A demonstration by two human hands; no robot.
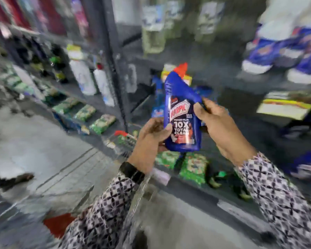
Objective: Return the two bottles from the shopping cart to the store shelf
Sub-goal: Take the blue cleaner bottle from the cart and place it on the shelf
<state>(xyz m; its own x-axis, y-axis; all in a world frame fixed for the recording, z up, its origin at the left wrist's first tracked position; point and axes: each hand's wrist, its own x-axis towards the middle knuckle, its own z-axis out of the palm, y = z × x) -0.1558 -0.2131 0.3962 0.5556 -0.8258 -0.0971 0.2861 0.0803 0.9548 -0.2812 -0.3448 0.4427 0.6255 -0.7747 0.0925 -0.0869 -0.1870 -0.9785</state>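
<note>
Blurry shelf [83, 97] behind; L hand [149, 141] & R hand [221, 126] grip blue bottle [181, 108].

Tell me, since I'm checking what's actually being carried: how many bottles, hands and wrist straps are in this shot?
Blue bottle with red cap, held upright: 1
Hands on it, left hand and right hand: 2
Black wrist strap: 1
Total: 4

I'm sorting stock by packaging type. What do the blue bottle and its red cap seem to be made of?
Bottle: likely glossy moulded plastic; light glints off its blue body and the printed label wrap. Cap: probably plastic too, opaque red, but too blurred to judge its finish. Both hands hold the bottle.
</note>
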